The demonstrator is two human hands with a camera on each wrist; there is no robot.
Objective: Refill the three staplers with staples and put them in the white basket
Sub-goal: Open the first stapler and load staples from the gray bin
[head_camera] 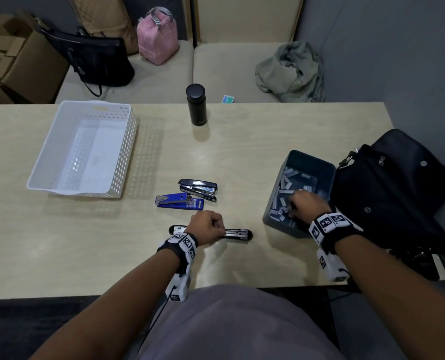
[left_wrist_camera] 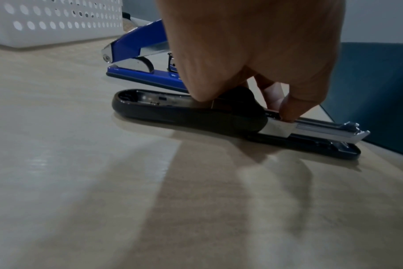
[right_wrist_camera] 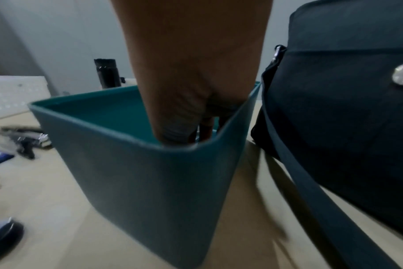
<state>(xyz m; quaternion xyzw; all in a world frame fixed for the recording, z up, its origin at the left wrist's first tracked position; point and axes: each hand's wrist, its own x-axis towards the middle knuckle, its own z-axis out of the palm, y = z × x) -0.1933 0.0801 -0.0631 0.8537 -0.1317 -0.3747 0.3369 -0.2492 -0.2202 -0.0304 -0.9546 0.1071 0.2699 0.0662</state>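
Note:
A black stapler lies opened flat near the table's front edge, its metal staple channel exposed. My left hand grips its middle; in the left wrist view thumb and fingers pinch the hinge part of that stapler. A blue stapler and a dark stapler lie just behind it. My right hand reaches down into the teal bin among staple strips. The bin wall hides its fingertips. The white basket stands at the left with nothing in it.
A black flask stands at the table's far middle. A black bag lies right against the bin on the table's right end. Bare tabletop lies between the basket and the staplers. Bags and a jacket rest on the bench behind.

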